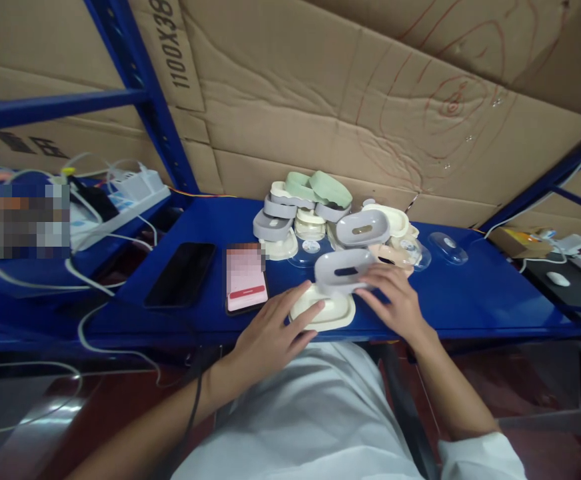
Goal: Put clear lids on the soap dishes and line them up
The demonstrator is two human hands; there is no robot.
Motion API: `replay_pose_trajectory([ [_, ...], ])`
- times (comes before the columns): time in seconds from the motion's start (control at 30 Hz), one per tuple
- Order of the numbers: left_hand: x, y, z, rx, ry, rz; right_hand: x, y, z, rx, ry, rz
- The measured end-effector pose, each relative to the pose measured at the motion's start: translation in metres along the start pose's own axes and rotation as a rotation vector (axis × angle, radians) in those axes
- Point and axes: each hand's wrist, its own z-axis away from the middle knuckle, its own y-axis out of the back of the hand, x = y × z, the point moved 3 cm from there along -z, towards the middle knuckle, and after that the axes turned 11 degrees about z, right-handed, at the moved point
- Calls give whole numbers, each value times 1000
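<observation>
Desk (pixel 485 303) before us carries a cream dish (pixel 338 312) near its front edge. Our left hand (pixel 273 327) is open, fingers spread over the cream dish's left side, gripping nothing. Our right hand (pixel 393 300) pinches the right end of a grey dish (pixel 324 270) just above it. Two phones (pixel 180 277) lie to the left.

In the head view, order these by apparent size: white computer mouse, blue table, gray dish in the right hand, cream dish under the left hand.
1. Blue table
2. Gray dish and cream dish: too alike to rank, both partly covered
3. White computer mouse, though it is farther off
</observation>
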Motion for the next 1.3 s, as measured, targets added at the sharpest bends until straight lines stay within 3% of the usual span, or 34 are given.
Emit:
replay_pose_trajectory([
  [0.17, -1, -4, 0, -66, -8, -19, -32, -15, 21, -102, 133, -162],
  [0.47, -3, -4, -2, -68, 44, 32, -33, -18, 26, -210, 100, -151],
  [0.77, -1, 0, -5, -100, 30, 161, -40, -12, 34, -196, 147, -53],
  [1.03, -1, -4, -3, -160, -8, 119, -46, -17, 45, -160, 150, -27],
  [1.17, -3, -6, -2, -163, 3, 128, -37, -9, 39, -171, 144, -15],
  [1.3, -3, -4, -2, -154, 12, 155, -1, 4, 19, -66, -34, 216],
])
